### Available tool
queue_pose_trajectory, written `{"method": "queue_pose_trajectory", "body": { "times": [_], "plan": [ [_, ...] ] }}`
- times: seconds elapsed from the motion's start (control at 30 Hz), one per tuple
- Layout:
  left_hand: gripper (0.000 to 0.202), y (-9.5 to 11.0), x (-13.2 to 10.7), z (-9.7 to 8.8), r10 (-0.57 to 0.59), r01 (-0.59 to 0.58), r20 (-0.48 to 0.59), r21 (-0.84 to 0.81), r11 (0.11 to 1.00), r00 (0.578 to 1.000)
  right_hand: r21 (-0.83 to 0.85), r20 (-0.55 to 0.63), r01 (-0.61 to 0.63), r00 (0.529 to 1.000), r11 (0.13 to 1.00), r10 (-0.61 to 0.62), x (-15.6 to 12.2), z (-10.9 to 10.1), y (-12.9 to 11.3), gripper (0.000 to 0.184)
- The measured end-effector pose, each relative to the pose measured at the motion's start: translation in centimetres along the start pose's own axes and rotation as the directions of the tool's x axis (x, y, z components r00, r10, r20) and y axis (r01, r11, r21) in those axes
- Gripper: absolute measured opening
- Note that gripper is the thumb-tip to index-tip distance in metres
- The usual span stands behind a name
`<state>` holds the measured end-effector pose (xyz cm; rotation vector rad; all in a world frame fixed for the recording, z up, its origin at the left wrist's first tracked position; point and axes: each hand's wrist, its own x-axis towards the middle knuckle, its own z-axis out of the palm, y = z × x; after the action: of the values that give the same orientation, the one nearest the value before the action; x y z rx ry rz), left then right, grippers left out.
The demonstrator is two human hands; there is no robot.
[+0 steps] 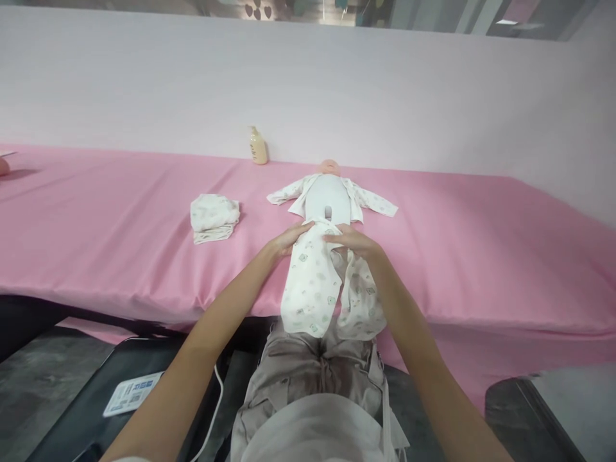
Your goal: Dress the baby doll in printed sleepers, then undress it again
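A baby doll [328,192] lies on its back on the pink-covered table, its head towards the wall. Its white patterned jacket [378,202] is spread open, with the sleeves stretched to both sides. White baby pants [310,282] with a small print reach from the doll's waist down over the table's front edge. My left hand [291,239] grips the waistband on its left side. On the other side, my right hand [355,241] is closed on the same waistband. The doll's legs are hidden, so I cannot tell whether they are inside the pants.
A folded stack of white patterned cloth [214,218] sits left of the doll. Near the wall stands a pale yellow pump bottle [258,147]. Below the pink table cover [481,256], a black chair [144,359] with a white label is at lower left.
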<state>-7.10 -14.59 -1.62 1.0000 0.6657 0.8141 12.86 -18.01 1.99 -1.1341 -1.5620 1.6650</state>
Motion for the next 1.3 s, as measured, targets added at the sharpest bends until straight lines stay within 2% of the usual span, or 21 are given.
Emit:
{"method": "queue_pose_trajectory", "body": {
  "times": [0.1, 0.17, 0.2, 0.3, 0.4, 0.5, 0.57, 0.77, 0.83, 0.9, 0.97, 1.03, 1.13, 1.2, 1.23, 1.3],
  "plan": [
    [0.026, -0.1, -0.2, -0.2, -0.103, 0.097, 0.114, 0.058, 0.994, 0.988, 0.163, -0.184, 0.061, 0.982, 0.985, -0.030, 0.1, 0.5, -0.3, 0.012],
    [0.029, -0.1, -0.3, -0.4, -0.173, 0.154, 0.176, 0.118, 0.981, 0.969, 0.243, -0.237, 0.050, 0.972, 0.969, 0.009, 0.1, 1.0, -0.5, 0.008],
    [0.030, 0.0, -0.3, -0.6, -0.171, 0.151, 0.180, 0.119, 0.981, 0.969, 0.269, -0.231, 0.033, 0.972, 0.962, 0.031, 0.1, 1.2, -0.5, 0.009],
    [0.024, 0.2, -0.1, -0.8, -0.038, 0.039, 0.092, -0.016, 0.999, 0.995, 0.288, -0.160, 0.030, 0.987, 0.957, 0.017, 0.2, 1.6, -0.4, 0.013],
    [0.020, 0.2, 0.3, -0.8, 0.061, -0.062, -0.011, -0.166, 0.984, 0.998, 0.233, 0.043, 0.069, 0.996, 0.970, -0.081, 0.3, 1.5, 0.2, 0.022],
    [0.022, -0.1, 0.5, -0.6, 0.078, -0.080, -0.015, -0.177, 0.981, 0.997, 0.178, 0.226, 0.092, 0.965, 0.980, -0.132, 0.6, 1.1, 0.8, 0.036],
    [0.024, -0.4, 0.5, -0.5, 0.085, -0.084, -0.001, -0.142, 0.986, 0.996, 0.173, 0.240, 0.106, 0.960, 0.979, -0.147, 0.6, 1.0, 1.1, 0.043],
    [0.031, -1.0, 0.8, -0.5, 0.144, -0.146, -0.076, -0.022, 0.989, 0.987, 0.157, 0.064, 0.174, 0.980, 0.972, -0.186, 0.3, 1.6, 0.9, 0.043],
    [0.033, -1.1, 0.9, -0.6, 0.158, -0.158, -0.088, 0.004, 0.987, 0.984, 0.143, 0.026, 0.165, 0.985, 0.976, -0.170, 0.3, 2.1, 0.7, 0.047],
    [0.031, -1.1, 1.0, -0.7, 0.146, -0.146, -0.079, 0.004, 0.989, 0.986, 0.174, -0.070, 0.158, 0.987, 0.972, -0.148, 0.7, 2.5, 0.8, 0.042],
    [0.028, -1.0, 1.0, -0.9, 0.096, -0.096, -0.053, -0.013, 0.995, 0.994, 0.225, -0.197, 0.200, 0.968, 0.954, -0.157, 1.5, 2.6, 1.2, 0.033],
    [0.026, -0.9, 0.8, -1.0, 0.005, -0.006, -0.007, -0.014, 1.000, 1.000, 0.262, -0.323, 0.279, 0.928, 0.924, -0.188, 2.3, 2.4, 1.7, 0.028],
    [0.029, -0.7, 0.3, -1.2, -0.124, 0.119, 0.112, 0.053, 0.991, 0.986, 0.279, -0.441, 0.363, 0.871, 0.889, -0.217, 3.0, 2.0, 2.0, 0.026],
    [0.040, -0.5, 0.0, -1.2, -0.104, 0.095, 0.152, 0.061, 0.994, 0.983, 0.275, -0.449, 0.358, 0.869, 0.892, -0.210, 2.8, 1.9, 1.8, 0.026],
    [0.042, -0.4, 0.0, -1.2, -0.049, 0.046, 0.138, 0.026, 0.999, 0.989, 0.268, -0.425, 0.339, 0.882, 0.902, -0.204, 2.5, 1.9, 1.5, 0.028],
    [0.036, -0.2, 0.1, -1.0, 0.087, -0.083, 0.044, -0.083, 0.993, 0.995, 0.221, -0.317, 0.262, 0.930, 0.939, -0.185, 1.6, 2.1, 0.9, 0.034]
  ]
}}
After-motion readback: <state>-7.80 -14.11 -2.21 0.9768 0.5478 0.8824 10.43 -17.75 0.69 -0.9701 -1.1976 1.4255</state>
